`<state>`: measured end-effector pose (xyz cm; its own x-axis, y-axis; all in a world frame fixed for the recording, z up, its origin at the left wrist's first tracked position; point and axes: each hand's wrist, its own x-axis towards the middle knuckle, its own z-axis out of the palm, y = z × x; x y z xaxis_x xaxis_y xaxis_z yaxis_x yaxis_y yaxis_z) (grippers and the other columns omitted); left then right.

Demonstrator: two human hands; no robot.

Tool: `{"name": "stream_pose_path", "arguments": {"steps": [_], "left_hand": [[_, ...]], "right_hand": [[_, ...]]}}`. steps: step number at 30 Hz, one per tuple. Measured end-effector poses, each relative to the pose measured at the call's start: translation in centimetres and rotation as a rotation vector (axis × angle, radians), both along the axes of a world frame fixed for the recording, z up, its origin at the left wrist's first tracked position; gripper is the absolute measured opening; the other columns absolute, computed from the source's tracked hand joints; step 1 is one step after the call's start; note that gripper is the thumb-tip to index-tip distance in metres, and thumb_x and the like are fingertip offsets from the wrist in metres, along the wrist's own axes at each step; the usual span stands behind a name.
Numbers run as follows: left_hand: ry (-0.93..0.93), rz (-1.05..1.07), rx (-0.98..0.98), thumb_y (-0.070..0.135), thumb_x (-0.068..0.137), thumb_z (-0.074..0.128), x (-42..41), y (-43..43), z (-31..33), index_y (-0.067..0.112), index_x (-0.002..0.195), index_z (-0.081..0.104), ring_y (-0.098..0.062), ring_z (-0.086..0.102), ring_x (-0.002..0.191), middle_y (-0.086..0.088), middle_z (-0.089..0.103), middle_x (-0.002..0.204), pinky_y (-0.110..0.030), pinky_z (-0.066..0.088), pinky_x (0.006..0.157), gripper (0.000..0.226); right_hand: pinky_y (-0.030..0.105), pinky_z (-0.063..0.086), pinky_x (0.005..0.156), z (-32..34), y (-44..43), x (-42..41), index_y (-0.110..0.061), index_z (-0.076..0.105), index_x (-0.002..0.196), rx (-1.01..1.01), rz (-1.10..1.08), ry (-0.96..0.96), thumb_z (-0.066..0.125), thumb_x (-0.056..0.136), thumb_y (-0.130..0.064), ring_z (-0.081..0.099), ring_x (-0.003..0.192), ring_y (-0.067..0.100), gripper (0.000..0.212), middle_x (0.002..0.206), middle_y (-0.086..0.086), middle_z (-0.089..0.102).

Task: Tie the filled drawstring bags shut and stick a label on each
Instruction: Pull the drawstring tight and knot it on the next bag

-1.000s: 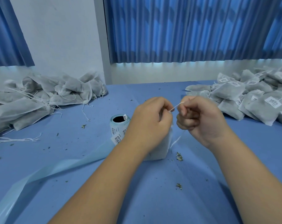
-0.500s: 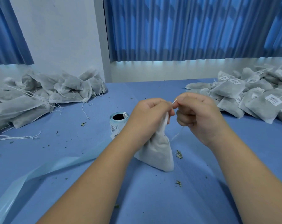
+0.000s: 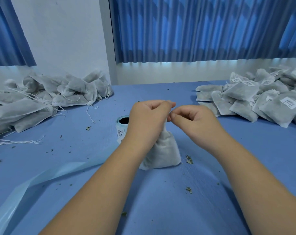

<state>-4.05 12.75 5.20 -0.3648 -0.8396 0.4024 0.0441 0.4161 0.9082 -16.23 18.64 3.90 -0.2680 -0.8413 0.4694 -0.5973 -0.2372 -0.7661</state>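
A white filled drawstring bag (image 3: 163, 152) stands upright on the blue table (image 3: 245, 167) in the middle. My left hand (image 3: 146, 121) grips its gathered neck from the left. My right hand (image 3: 193, 122) pinches the string at the bag's top, fingertips touching the left hand's. The string itself is mostly hidden between the fingers. A roll of barcode labels (image 3: 121, 128) stands just left of the bag, partly behind my left wrist.
A heap of unlabelled bags (image 3: 42, 97) with loose strings lies at the far left. Labelled bags (image 3: 262, 100) are piled at the far right. A pale blue label-backing strip (image 3: 42, 177) trails toward the lower left. Dried leaf bits (image 3: 188, 160) dot the table.
The bag has come down from the raised hands to stand on the table. My right hand, which had drawn the string out to the right, has moved in against the left hand.
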Motion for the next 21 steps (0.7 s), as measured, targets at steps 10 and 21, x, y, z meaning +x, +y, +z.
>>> {"name": "stream_pose_path", "arguments": {"steps": [10,21], "left_hand": [[-0.344,-0.031,-0.127,0.024,0.086,0.059,0.4,-0.5,0.1,0.025,0.063,0.074,-0.011,0.044,0.051,0.003,0.051,0.051,-0.020,0.037,0.048,0.027],[-0.427,-0.342,-0.116,0.030,0.081,0.058,2.4,-1.6,0.6,0.028,0.067,0.074,-0.015,0.030,0.053,0.003,0.033,0.053,-0.024,0.026,0.049,0.022]], "right_hand": [[0.008,0.028,0.045,1.0,1.0,-0.7,-0.015,0.067,0.064,-0.159,0.028,-0.176,0.056,0.081,-0.008,0.038,0.040,0.002,0.020,0.041,-0.016,0.047],[0.014,0.028,0.047,0.3,0.3,-0.4,-0.016,0.071,0.076,-0.141,-0.072,-0.075,0.065,0.090,-0.014,0.031,0.048,0.005,0.015,0.047,-0.014,0.034]]}}
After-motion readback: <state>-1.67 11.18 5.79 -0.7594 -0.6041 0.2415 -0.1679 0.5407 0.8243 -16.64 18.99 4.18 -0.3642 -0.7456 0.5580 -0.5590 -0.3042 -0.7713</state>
